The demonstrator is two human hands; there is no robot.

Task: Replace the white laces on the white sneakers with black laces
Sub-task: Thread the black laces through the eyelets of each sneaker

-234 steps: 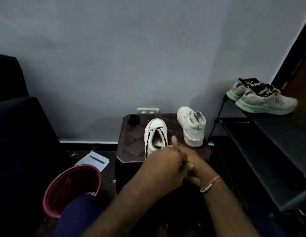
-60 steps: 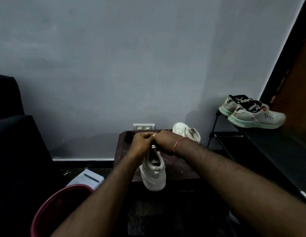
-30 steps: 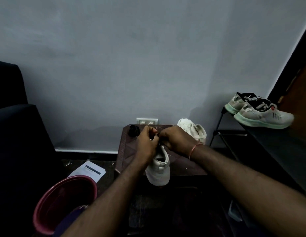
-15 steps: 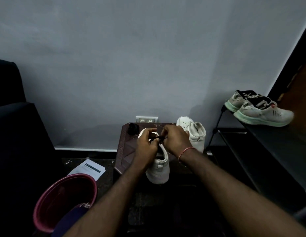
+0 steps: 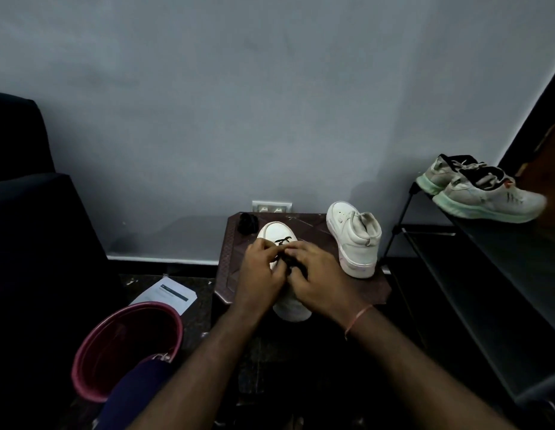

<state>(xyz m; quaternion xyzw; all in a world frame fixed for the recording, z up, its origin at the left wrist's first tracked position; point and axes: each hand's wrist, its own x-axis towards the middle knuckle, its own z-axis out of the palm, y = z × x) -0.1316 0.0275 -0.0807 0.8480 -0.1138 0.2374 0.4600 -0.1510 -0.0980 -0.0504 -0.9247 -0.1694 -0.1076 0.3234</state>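
Lacing looks midway: left hand point(image 5: 260, 271) and right hand point(image 5: 321, 282), fingers curled, pinch the black cord lace point(image 5: 282, 242) over the white leather sneaker point(image 5: 274, 231) at the front edge of the brown counter point(image 5: 231, 276) (heel overhanging); next, probably, a tip through the following eyelet.

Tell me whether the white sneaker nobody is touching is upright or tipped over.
Upright: the untouched sneaker stands on its sole on the brown stool, heel toward the camera.

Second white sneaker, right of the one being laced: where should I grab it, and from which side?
Probably its heel collar, from above on the near side: the second white sneaker stands upright on the stool, heel toward you, opening up, collar clear of the sneaker being laced.
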